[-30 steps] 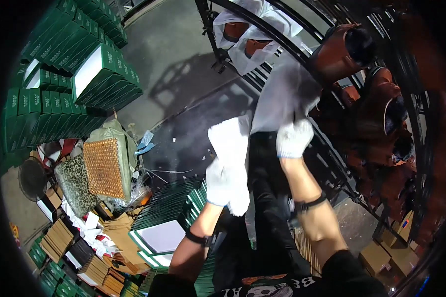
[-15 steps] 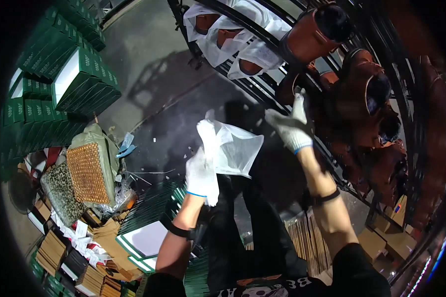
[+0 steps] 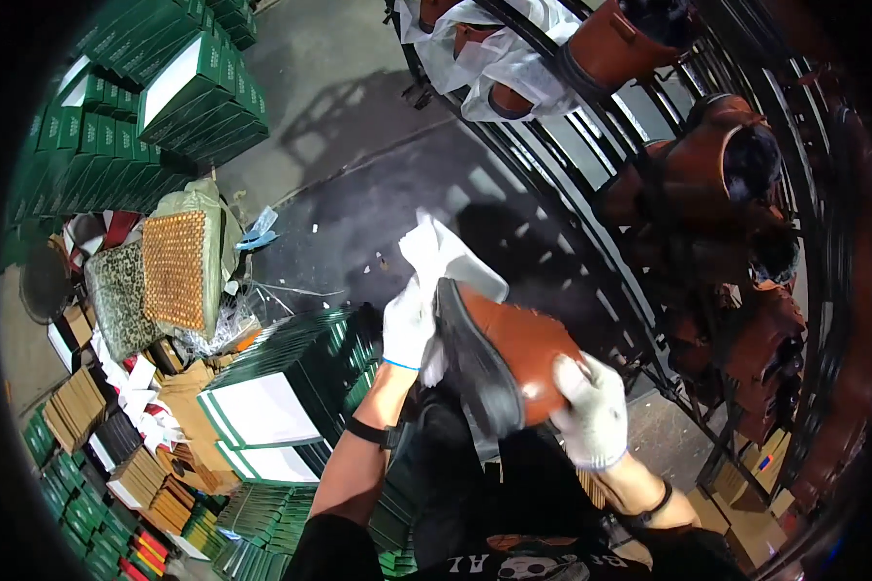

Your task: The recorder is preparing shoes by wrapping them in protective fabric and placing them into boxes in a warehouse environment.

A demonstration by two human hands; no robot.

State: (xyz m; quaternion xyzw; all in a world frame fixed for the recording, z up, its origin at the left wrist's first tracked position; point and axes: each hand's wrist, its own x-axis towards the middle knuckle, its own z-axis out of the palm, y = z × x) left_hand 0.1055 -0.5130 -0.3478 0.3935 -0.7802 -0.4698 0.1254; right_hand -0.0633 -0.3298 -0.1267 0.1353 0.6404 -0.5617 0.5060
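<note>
A brown leather boot (image 3: pixel 538 339) with a thick black sole (image 3: pixel 484 363) lies across the front of my body, its sole toward the left. Gloved in white knit, my right hand (image 3: pixel 591 407) is closed around the boot's right end, thumb on top of the leather. My left hand (image 3: pixel 412 324), gloved too, grips a thin white bag (image 3: pixel 446 254) by its bunched left part. The bag's open part reaches to the boot's far left end, and I cannot tell how far it goes over it. The left fingers are partly hidden by the bag.
To the right stands a black metal rack (image 3: pixel 576 189) with brown boots (image 3: pixel 746 165), some wrapped in white (image 3: pixel 533 82). Green boxes (image 3: pixel 208 102) are stacked at the far left. Nearer are a beaded seat cover (image 3: pixel 174 271), more green boxes (image 3: pixel 271 407) and cardboard pieces (image 3: pixel 77 397).
My right hand was empty and reaching toward the rack; now it holds a boot beside the bag. My left hand keeps hold of the bag. The view has shifted slightly.
</note>
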